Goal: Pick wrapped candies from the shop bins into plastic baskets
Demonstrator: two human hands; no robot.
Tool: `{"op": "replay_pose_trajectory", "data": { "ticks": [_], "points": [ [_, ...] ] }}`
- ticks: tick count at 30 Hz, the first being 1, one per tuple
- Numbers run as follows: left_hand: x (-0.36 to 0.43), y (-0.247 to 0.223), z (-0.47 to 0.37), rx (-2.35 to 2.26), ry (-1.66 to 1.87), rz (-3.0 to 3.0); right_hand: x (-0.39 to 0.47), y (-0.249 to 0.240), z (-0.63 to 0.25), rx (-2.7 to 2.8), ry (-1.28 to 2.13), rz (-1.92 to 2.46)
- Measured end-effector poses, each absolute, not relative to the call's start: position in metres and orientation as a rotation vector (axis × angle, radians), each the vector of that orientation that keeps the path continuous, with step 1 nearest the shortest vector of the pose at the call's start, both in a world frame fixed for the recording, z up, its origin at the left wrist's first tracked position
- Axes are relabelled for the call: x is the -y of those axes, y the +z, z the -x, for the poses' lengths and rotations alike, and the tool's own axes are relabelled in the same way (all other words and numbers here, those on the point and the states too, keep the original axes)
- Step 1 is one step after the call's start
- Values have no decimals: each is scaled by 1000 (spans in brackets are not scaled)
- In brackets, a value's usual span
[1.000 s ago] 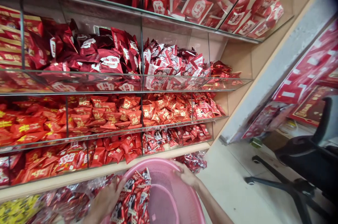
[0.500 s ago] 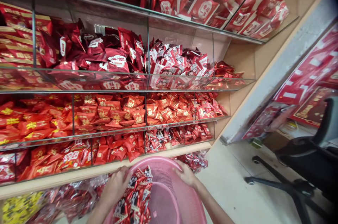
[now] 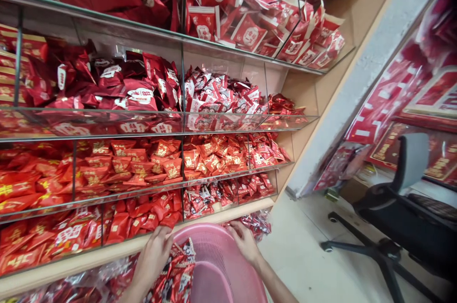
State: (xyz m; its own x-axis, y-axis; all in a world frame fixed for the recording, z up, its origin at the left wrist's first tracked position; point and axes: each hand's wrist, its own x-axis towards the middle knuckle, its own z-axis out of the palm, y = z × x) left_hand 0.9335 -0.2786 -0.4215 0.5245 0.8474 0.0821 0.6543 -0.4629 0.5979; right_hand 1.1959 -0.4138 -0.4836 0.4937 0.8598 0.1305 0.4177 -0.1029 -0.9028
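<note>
A pink plastic basket [image 3: 246, 269] with a perforated wall is at the bottom middle of the view, close against the shelf's lower front edge. Several red printed packets [image 3: 180, 269] lie in its left side. My left hand [image 3: 156, 249] closes on the basket's left rim, its fingertips partly hidden. On the far right rim, my right hand [image 3: 245, 242] grips with the thumb inside and the fingers over the outside. The basket's near side runs out of the picture.
A wooden shelf unit [image 3: 303, 155] with clear dividers holds several rows of red packets [image 3: 139, 160]. Bagged packets [image 3: 257, 222] lie beneath its bottom board. A black swivel chair [image 3: 403, 217] stands on the tiled floor [image 3: 303, 265] at right. Red decorations [image 3: 382, 98] lean by the wall.
The view has turned a little to the right and up, so the shelves appear shifted left and down. Both hands stay on the basket's rim, and the basket sits slightly lower in view.
</note>
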Motion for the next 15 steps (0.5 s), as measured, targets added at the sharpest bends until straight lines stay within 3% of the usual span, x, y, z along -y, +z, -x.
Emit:
{"op": "replay_pose_trajectory", "data": {
  "ticks": [4, 11, 15],
  "points": [
    [279, -438, -924, -1209, 508, -2193, 416, -444, -1206, 994, 302, 1703],
    [285, -450, -917, -1187, 509, -2119, 400, -310, -1262, 944, -505, 1737],
    [290, -449, -905, -1150, 598, -2074, 380, -275, -1288, 1025, -675, 1937]
  ]
}}
